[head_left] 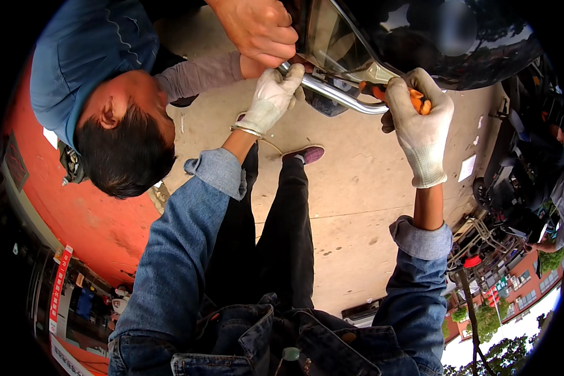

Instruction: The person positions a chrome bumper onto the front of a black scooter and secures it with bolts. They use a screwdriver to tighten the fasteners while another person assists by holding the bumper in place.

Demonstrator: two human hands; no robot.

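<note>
A curved silver metal tube (338, 95) runs along the lower side of a black, glossy vehicle body (445, 37). My left hand (274, 94), in a white work glove, is closed around the tube near its left part. Beside the tube's bent right end, my right hand (420, 113), gloved too, is wrapped around orange-handled pliers (425, 107). Orange handle ends stick out past the fingers; the jaws are hidden. Another person's bare fist (260, 31) is just above my left hand, and that person's other hand is partly hidden behind the tube.
A co-worker in a blue jacket (100, 50) leans in close at the left. The concrete floor (344, 219) meets a red-painted floor area (106, 232) on the left. Parked bikes (476, 235) line the right side. A white paper (467, 168) lies on the floor.
</note>
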